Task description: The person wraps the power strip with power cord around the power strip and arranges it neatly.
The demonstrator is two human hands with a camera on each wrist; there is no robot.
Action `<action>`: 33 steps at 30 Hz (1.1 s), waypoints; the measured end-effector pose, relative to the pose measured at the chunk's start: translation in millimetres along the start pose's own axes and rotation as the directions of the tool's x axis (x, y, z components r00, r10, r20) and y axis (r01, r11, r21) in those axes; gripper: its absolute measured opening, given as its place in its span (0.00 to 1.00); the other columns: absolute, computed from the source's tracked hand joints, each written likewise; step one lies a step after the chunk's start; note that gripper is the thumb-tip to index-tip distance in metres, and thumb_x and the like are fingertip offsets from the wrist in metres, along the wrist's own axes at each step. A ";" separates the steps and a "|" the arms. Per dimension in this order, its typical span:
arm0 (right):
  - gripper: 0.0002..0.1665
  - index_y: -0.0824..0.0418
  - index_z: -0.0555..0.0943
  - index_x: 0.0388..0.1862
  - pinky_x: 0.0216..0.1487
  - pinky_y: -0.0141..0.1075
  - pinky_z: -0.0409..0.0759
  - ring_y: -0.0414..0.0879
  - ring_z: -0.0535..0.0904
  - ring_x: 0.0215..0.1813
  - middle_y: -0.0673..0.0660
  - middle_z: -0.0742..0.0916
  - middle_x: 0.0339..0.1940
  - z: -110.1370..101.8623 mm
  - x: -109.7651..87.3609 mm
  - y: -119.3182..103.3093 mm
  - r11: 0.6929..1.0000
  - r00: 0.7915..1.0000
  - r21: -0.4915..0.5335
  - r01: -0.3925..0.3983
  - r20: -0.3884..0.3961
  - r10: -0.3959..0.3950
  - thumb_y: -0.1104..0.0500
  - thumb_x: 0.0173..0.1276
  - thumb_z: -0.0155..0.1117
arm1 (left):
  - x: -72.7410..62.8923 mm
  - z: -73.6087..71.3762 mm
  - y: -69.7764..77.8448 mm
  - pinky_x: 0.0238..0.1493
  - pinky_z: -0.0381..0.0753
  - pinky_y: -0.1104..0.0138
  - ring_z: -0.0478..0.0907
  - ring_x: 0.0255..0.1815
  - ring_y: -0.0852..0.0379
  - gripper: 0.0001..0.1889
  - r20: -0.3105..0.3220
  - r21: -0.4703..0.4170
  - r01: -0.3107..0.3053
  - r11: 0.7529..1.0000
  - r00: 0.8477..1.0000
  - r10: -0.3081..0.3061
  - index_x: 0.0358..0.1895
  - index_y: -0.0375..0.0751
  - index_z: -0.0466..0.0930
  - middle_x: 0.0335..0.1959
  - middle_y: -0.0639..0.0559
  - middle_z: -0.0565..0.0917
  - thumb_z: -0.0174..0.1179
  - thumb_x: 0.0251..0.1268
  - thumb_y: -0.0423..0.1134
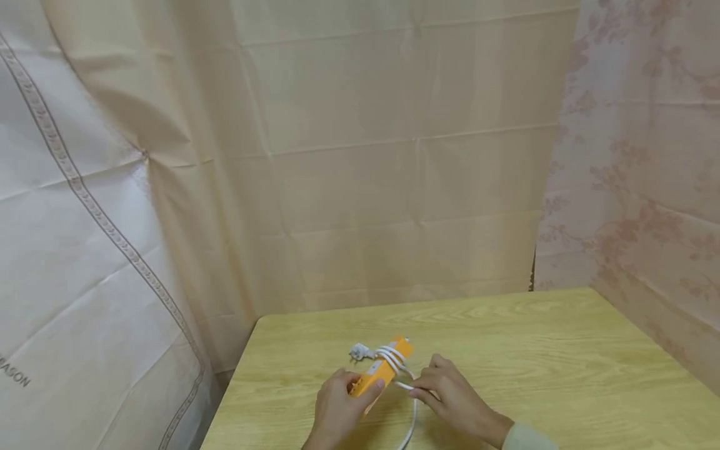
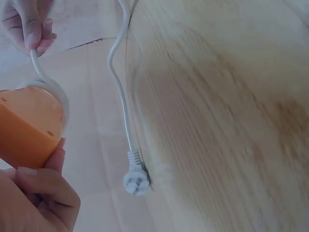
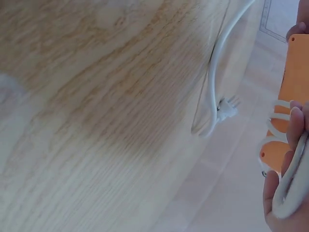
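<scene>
Orange power strip [image 1: 385,374] in left fingers [image 1: 369,395]; right fingers [image 1: 429,381] pinch white cord [image 1: 415,411].

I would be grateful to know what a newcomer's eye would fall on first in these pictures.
Probably the bright orange power strip, held in the left hand low in the head view. Next comes the white cord looped around it, with the right hand pinching a length beside the strip. The pronged plug shows left of those loops.

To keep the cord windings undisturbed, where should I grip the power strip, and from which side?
Probably grip the power strip by its near end, from the left, as the left hand does: cord loops wrap its far part, leaving that end bare.
</scene>
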State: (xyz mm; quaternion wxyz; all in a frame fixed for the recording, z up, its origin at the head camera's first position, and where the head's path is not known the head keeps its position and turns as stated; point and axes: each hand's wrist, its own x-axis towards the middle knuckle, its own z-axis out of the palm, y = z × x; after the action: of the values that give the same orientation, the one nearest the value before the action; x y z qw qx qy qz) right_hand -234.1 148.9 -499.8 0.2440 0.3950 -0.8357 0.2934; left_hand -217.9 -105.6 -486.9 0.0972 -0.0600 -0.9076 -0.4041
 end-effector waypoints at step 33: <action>0.08 0.45 0.88 0.36 0.44 0.31 0.61 0.36 0.63 0.37 0.35 0.83 0.35 2.7 5.0 8.8 0.894 0.914 -0.197 0.402 0.022 -0.406 0.46 0.70 0.67 | -9.3 -12.3 15.8 0.21 0.63 0.71 0.60 0.21 0.66 0.24 0.179 0.332 -0.282 0.900 0.956 0.234 0.25 0.44 0.83 0.24 0.63 0.64 0.75 0.51 0.63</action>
State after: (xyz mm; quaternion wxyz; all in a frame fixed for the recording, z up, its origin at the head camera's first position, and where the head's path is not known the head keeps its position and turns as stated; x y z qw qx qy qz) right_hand -244.5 149.0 -501.2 0.3458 0.5306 -0.7580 0.1559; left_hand -204.3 -104.6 -469.5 0.0976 -0.1886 -0.9537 -0.2129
